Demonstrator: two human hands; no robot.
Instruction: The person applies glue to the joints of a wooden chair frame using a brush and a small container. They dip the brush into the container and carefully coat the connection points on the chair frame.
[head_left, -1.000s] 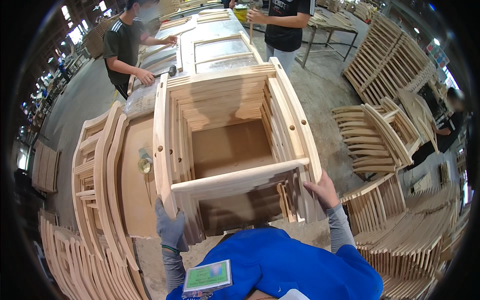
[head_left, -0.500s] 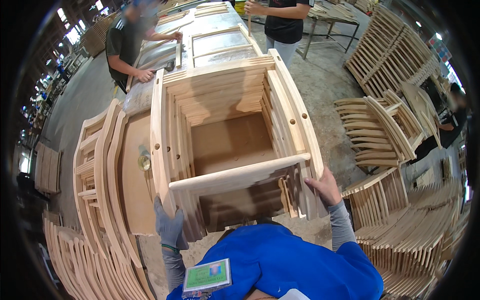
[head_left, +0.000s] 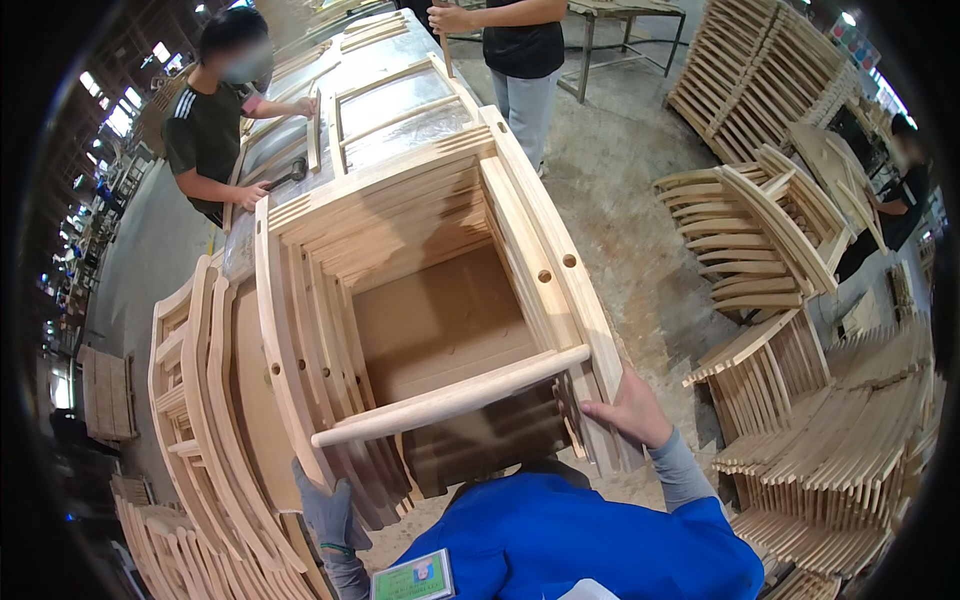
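Wooden frame (head_left: pixel 450 396), one, atop a stack of like frames (head_left: pixel 415 240) on the counter (head_left: pixel 255 370); gloved left hand (head_left: pixel 328 505) and bare right hand (head_left: pixel 632 408), grip closed round its near ends; likely hazard: uneven pull could snag it or drag the stack askew.

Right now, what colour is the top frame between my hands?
The top frame is pale tan, clearest in the head view.

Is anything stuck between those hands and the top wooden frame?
Only a grey glove on the left hand, at the near left end of the top wooden frame. Nothing visible stands between the bare right hand and the frame's near right end.
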